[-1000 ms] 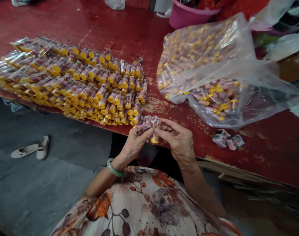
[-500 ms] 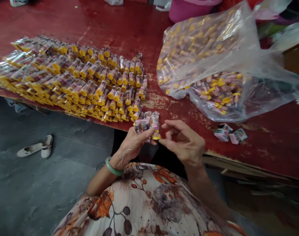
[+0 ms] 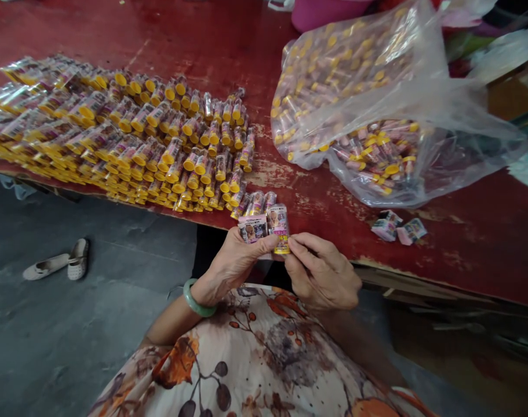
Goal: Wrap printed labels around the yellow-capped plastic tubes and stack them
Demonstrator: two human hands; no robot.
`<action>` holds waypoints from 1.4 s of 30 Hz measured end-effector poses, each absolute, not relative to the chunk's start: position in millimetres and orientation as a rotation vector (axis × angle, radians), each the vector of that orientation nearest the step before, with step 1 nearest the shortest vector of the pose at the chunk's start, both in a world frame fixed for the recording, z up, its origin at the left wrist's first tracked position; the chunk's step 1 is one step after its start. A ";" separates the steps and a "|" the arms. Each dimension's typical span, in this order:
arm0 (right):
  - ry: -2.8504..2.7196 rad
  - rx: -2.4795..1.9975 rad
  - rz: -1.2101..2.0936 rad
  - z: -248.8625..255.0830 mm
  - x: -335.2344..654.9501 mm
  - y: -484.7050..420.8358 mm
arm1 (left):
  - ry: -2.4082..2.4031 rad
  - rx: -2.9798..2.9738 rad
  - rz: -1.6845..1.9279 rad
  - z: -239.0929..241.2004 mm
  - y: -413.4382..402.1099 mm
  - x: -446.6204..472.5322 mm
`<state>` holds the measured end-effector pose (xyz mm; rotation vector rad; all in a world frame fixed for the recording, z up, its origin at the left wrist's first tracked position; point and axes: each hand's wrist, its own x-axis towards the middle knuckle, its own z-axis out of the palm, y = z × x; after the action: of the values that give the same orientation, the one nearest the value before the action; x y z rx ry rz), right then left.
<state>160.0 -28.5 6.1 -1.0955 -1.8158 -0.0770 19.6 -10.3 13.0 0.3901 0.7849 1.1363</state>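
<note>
My left hand (image 3: 232, 263), a green bangle on its wrist, is closed round a small yellow-capped tube (image 3: 279, 227) and a pink printed label (image 3: 252, 227), just off the red table's front edge (image 3: 333, 255). My right hand (image 3: 322, 272) pinches the tube's yellow lower end with thumb and forefinger. Beyond the hands, rows of the same labelled tubes (image 3: 116, 136) lie stacked across the table's left half. A few tubes (image 3: 257, 202) lie right above my hands.
A clear plastic bag (image 3: 368, 110) full of yellow-capped tubes lies at the right. Two small pink labels (image 3: 398, 227) rest on the table beside it. A pink tub (image 3: 324, 10) stands at the far edge. Pale shoes (image 3: 57, 262) sit on the grey floor at the left.
My right hand let go and opened beside the tube half a second ago; now it has come back and pinches the tube's yellow end. The left hand kept its hold.
</note>
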 end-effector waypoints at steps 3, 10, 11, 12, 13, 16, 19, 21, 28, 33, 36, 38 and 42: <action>-1.817 -1.112 -0.101 9.2 159.9 -28.6 | 0.784 0.379 1.132 14.2 -10.4 19.9; -1.802 -1.174 -0.055 8.7 159.0 -26.8 | 0.757 0.347 1.109 14.2 -8.9 19.2; -1.799 -1.138 -0.044 8.4 160.1 -26.1 | 0.751 0.358 1.111 12.8 -8.5 18.4; -1.794 -1.101 -0.012 8.3 161.6 -25.0 | 0.749 0.377 1.117 11.1 -8.1 17.5; -1.792 -1.071 0.052 8.5 163.7 -23.6 | 0.752 0.403 1.121 9.2 -7.6 16.4; -1.748 -1.054 0.421 10.4 170.4 -16.7 | 0.773 0.508 1.102 4.9 -6.0 13.4; -1.522 -1.189 0.824 12.4 171.8 -6.6 | 0.804 0.607 1.079 4.8 -4.0 12.7; -1.385 -1.248 0.996 13.4 168.1 0.8 | 0.825 0.655 1.092 6.3 -2.4 13.2; -1.146 -1.184 1.286 19.2 139.7 60.3 | 0.932 0.551 1.226 3.7 6.3 2.8; -1.469 -1.473 0.855 9.4 92.2 158.6 | 0.985 0.383 1.272 4.6 9.0 -10.1; -1.598 -1.585 0.662 0.4 63.0 197.3 | 0.889 0.305 1.242 8.1 6.5 -10.5; -1.640 -1.600 0.581 -3.8 54.3 204.5 | 0.835 0.278 1.202 10.1 5.2 -9.2; -1.731 -1.624 0.385 -6.1 85.9 187.1 | 0.869 0.318 1.090 9.7 7.4 -6.7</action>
<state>85.9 187.1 -6.1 -1.6236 -1.7313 0.3850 -6.7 7.4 9.7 0.3182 0.8688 1.0896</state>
